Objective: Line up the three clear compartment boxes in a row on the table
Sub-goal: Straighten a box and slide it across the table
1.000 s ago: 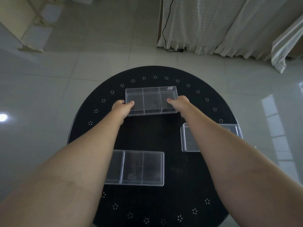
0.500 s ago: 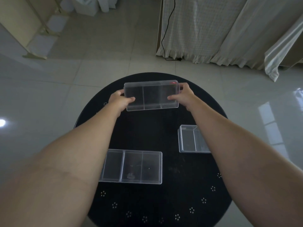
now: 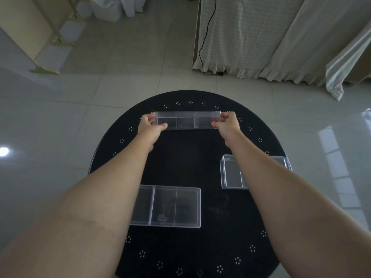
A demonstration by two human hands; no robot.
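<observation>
Head cam shows the left hand [image 3: 149,125] and right hand [image 3: 226,124] each pinching an end of one clear box [image 3: 187,120] at the far side of the round table [image 3: 190,157]. The near box [image 3: 172,207] and the right-side box [image 3: 232,172], half hidden by a forearm, lie well apart. Looks like box one is getting placed; next up is probably setting it flat, then bringing another beside it.

Three clear compartment boxes [image 3: 187,120], unaligned

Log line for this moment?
left hand + right hand: gripping far box by its ends | near box, right box: untouched | row: not formed
</observation>
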